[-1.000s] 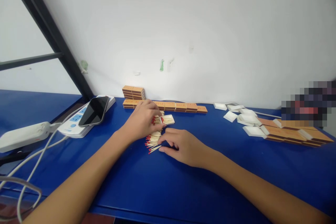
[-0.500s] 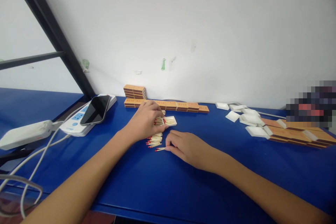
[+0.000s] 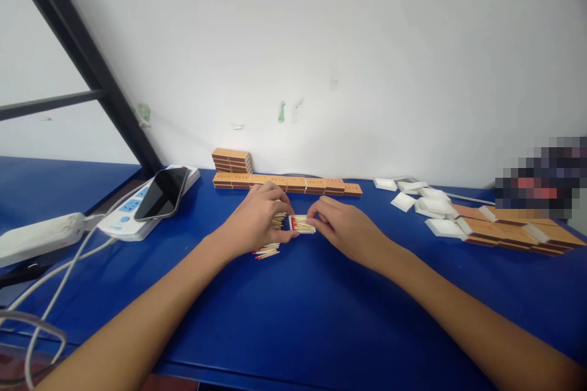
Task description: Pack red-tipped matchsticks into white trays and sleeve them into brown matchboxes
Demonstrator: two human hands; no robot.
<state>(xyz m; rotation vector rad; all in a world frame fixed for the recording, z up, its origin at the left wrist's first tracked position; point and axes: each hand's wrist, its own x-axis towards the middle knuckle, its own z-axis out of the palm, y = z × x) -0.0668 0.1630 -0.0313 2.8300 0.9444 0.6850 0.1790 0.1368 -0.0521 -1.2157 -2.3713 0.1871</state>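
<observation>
A small white matchbox tray (image 3: 306,232) lies on the blue table, with red-headed matches (image 3: 300,223) in it. My left hand (image 3: 262,215) curves around its left end, thumb and fingers closed on its two long sides. At the right end, the fingertips of my right hand (image 3: 346,226) are pinched together over the tray, at the plain ends of the matches; the fingers partly hide what they grip. Under and beside my left hand is a loose pile of matches (image 3: 268,252), partly covered by that hand.
A row of orange matchboxes (image 3: 287,184) runs along the wall, with a small stack (image 3: 232,159) behind its left end. To the right are white trays (image 3: 433,204) and more orange boxes (image 3: 502,235). A phone (image 3: 162,192) rests on a power strip (image 3: 132,226) at left.
My right hand has moved up from the table with the matches to the tray's right end. The tray has turned level and shifted slightly away from the pile, held by my left hand.
</observation>
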